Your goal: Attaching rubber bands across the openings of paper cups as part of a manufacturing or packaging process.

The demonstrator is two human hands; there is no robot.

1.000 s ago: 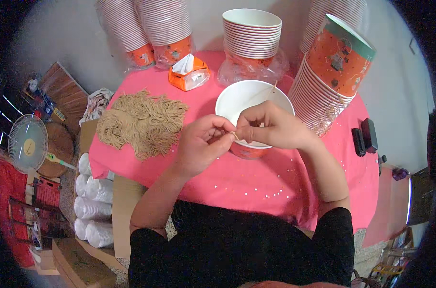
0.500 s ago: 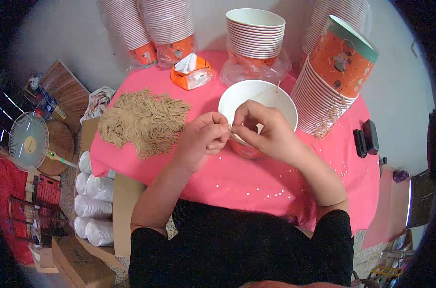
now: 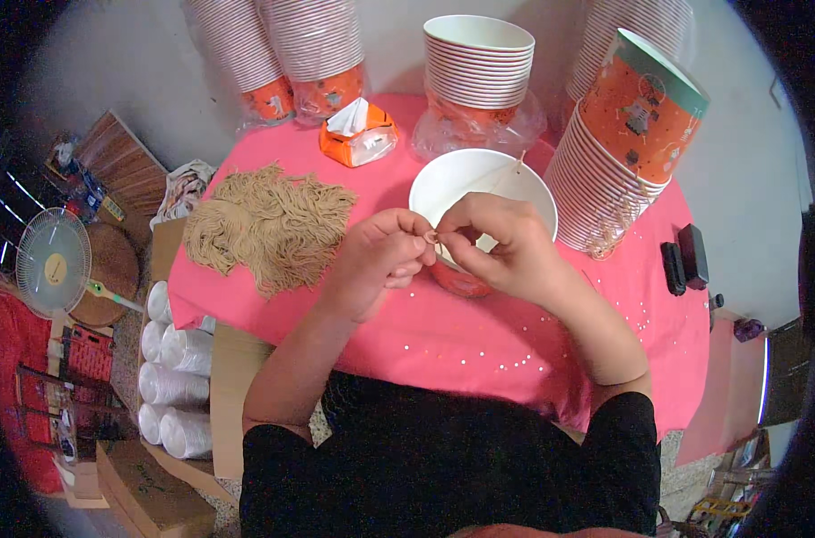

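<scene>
An orange paper bucket with a white inside (image 3: 448, 179) stands on the pink tablecloth before me. A thin tan string (image 3: 520, 163) passes through its far right rim and runs across the inside. Over the bucket's near left rim, my left hand (image 3: 380, 264) and my right hand (image 3: 501, 240) meet with fingertips pinched together. Between them shows a small loop of string (image 3: 432, 238). My right hand hides part of the bucket. A pile of cut tan strings (image 3: 268, 224) lies left of my left hand.
Nested buckets with strings attached (image 3: 605, 188) lean at the right, and another bucket stack (image 3: 477, 67) stands behind. Wrapped stacks (image 3: 313, 45) line the back left. A tissue pack (image 3: 361, 134) and black objects (image 3: 685, 258) lie on the table. White lids (image 3: 174, 386) fill a box at left.
My fingertips have shifted slightly, and a small loop of string now shows more plainly between them. The bucket and the other things have stayed in place.
</scene>
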